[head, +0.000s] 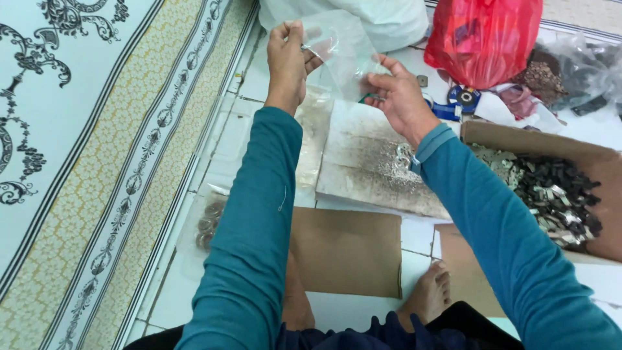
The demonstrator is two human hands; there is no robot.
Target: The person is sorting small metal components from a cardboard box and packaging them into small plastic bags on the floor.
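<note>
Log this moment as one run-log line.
left hand: pinches clear plastic bag | right hand: holds the bag's other edge | bag: raised above worn board | nearby: cardboard box of small metal pieces

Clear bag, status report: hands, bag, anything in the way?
Left hand and right hand both pinch clear plastic bag, held up. Nothing between them.

The clear plastic bag [340, 48] shows no discernible contents. The cardboard box [586, 162] runs past the right edge. Its small pieces [557, 194] (dark and pale) are too small to identify. The red bag [483, 35] is cropped at the top edge.
</note>
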